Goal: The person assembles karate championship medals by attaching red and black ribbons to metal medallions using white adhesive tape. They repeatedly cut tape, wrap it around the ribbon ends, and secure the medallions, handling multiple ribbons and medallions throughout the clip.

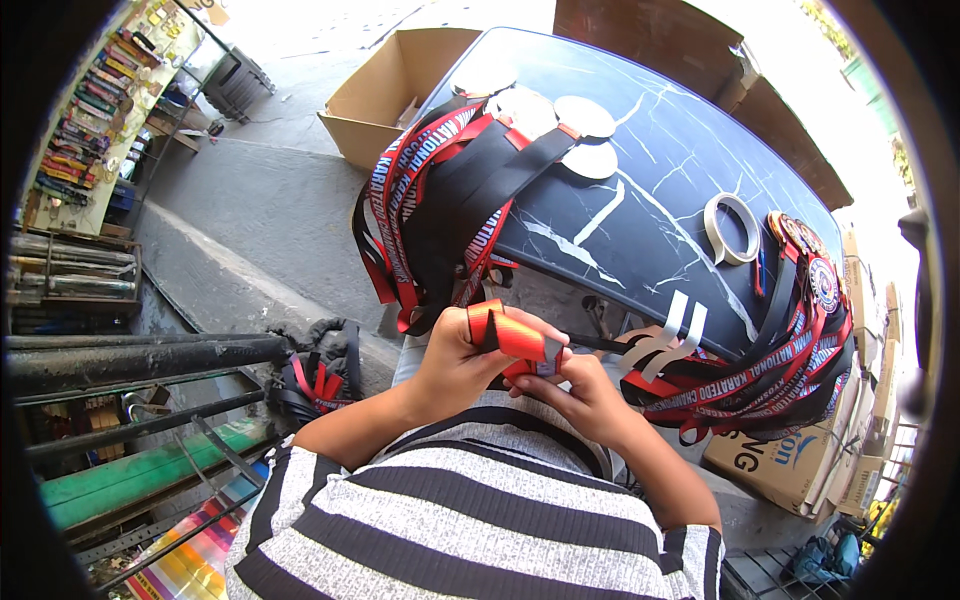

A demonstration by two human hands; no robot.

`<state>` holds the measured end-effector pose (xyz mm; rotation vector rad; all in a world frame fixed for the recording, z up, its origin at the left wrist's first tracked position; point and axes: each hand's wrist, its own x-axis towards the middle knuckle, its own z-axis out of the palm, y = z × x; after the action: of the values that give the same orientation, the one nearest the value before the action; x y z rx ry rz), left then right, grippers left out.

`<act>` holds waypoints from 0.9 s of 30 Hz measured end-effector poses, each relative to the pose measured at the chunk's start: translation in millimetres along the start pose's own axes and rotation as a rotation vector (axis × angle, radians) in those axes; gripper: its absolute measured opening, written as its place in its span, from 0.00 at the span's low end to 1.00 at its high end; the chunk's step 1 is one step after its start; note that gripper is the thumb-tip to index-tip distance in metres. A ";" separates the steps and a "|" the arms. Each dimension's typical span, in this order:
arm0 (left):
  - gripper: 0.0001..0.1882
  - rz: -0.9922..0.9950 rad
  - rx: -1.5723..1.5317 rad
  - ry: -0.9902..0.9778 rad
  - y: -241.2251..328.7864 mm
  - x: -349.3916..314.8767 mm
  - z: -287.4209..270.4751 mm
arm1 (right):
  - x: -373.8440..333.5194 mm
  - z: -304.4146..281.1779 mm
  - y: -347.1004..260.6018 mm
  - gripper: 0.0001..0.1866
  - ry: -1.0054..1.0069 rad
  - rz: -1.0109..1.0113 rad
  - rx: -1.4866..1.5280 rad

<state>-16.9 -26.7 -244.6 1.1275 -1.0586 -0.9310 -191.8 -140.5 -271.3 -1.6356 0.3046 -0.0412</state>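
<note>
Now we hold a folded, red-and-black fabric ribbon between our left hand and right hand, each grip clamped on one side, off the near edge of the black, white-veined surface.

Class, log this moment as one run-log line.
left hand: holds folded red ribbon | right hand: holds same ribbon | table: medals, tape roll

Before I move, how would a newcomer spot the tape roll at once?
Find the dark, white-veined table. On its right side, just left of the clustered medals, lies the tape roll. It is a pale ring with an open centre, unlike the solid medals.
</note>
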 end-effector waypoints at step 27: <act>0.07 -0.121 -0.083 0.016 -3.0 6.7 -9.5 | -25.3 -13.3 -76.2 0.09 0.236 -0.166 0.206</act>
<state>-6.2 -31.4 -247.2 1.1379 -0.9385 -1.0498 -205.9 -143.5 -191.2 -1.4485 0.3325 -0.3815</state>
